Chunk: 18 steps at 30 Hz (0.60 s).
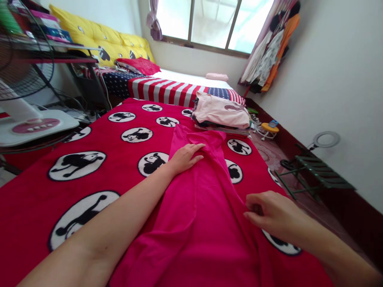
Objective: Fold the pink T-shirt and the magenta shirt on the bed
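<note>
A bright pink garment (215, 227), apparently a shirt, lies lengthwise on a red blanket (119, 207) printed with black cartoon figures in white ovals. Its sides are turned inward in long folds, and the far end is rumpled. My left hand (188, 156) rests palm down on the upper part, fingers stretched out over the cloth. At the garment's right edge, my right hand (265, 209) is curled, thumb and fingertips closing on the fabric there. Its other fingers are tucked out of sight. Just beyond the garment stands a stack of folded clothes (221, 111), a pale pink top uppermost.
A white fan (36, 123) stands at the left beside a cluttered desk (60, 59). Behind is a bed (170, 89) with a striped cover. On the right are a green folding stool (323, 171), a ring light (326, 139), a small yellow stool (269, 127) and hanging clothes (272, 52).
</note>
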Each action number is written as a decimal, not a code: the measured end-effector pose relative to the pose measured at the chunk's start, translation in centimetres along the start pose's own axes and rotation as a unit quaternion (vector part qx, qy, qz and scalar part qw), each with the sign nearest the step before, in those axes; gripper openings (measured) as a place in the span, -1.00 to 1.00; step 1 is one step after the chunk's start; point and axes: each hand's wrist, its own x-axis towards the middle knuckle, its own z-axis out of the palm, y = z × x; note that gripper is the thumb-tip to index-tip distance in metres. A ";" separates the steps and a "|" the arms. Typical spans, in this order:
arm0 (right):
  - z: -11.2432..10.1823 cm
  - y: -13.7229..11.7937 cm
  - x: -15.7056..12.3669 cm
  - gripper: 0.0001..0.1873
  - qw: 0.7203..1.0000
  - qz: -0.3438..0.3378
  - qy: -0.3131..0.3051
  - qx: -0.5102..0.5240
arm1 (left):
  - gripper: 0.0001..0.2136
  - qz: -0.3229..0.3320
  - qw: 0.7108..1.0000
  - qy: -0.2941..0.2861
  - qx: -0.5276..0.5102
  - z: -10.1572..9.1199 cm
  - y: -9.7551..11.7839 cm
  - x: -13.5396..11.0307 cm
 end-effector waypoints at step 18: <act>-1.1 1.4 13.8 -0.70 0.877 -0.026 0.186 0.442 | -0.68 -0.021 0.997 0.015 -0.070 -0.4 -0.3 0.3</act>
